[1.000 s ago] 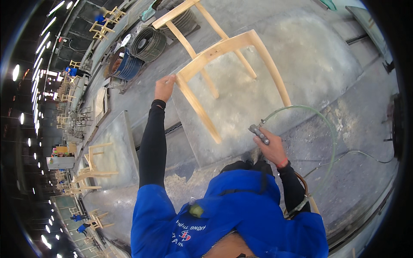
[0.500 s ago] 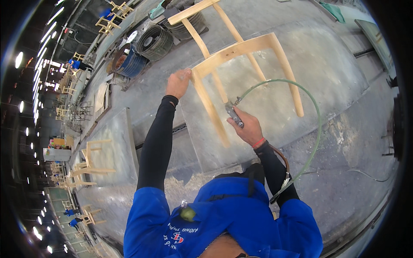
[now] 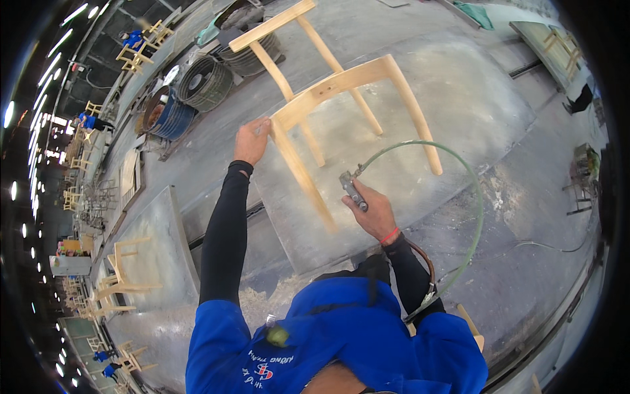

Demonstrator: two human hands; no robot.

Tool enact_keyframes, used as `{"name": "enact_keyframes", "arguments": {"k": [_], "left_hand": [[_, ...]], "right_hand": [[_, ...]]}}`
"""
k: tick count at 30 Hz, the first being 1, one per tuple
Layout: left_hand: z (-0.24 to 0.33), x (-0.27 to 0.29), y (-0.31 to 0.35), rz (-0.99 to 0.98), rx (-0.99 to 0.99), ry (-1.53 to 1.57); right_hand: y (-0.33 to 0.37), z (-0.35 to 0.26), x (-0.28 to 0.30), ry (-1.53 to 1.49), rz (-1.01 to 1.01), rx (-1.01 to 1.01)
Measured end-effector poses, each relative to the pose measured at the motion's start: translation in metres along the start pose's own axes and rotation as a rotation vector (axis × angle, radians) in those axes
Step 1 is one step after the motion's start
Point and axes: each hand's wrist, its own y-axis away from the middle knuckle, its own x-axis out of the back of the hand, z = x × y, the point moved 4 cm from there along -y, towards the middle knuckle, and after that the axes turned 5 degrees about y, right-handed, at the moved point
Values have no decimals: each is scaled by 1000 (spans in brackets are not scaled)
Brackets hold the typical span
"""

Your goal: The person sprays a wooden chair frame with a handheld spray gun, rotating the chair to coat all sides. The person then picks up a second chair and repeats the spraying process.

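Note:
A pale wooden chair frame (image 3: 336, 83) is tilted above a grey board, its legs pointing in different directions. My left hand (image 3: 252, 139) is closed around the frame's left corner, where the curved rail meets a leg. In my right hand (image 3: 373, 211) is a metal spray gun (image 3: 353, 192), gripped by its handle to the right of the frame's near leg, not touching the wood. A green hose (image 3: 481, 197) loops from the gun out to the right and back toward my right forearm. A brown hose (image 3: 426, 256) runs beside the wrist.
The dusty grey board (image 3: 485, 98) lies under the frame. Beyond it at the left stand a blue drum (image 3: 172, 118) and a dark round tub (image 3: 205, 85). Another wooden chair frame (image 3: 121, 266) rests on a board at my left. Co-workers in blue (image 3: 134, 41) are far off.
The whole view has shifted, so the surroundings sit further left. My right hand with the spray gun has moved rightward from the frame's leg. My left hand keeps its hold.

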Motion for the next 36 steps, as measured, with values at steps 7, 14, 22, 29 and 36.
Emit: {"name": "enact_keyframes", "arguments": {"k": [7, 14, 22, 29, 36], "left_hand": [[5, -8, -5, 17, 5, -17], [15, -15, -9, 67, -1, 16], [14, -31, -16, 127, -81, 106], [12, -42, 0, 211, -91, 215], [31, -84, 64, 330, -101, 141]], "right_hand": [[-25, 20, 63, 166, 274, 31], [34, 27, 90, 117, 46, -278], [64, -77, 139, -227, 53, -240], [81, -110, 183, -72, 276, -142], [126, -92, 203, 77, 340, -298]]}}
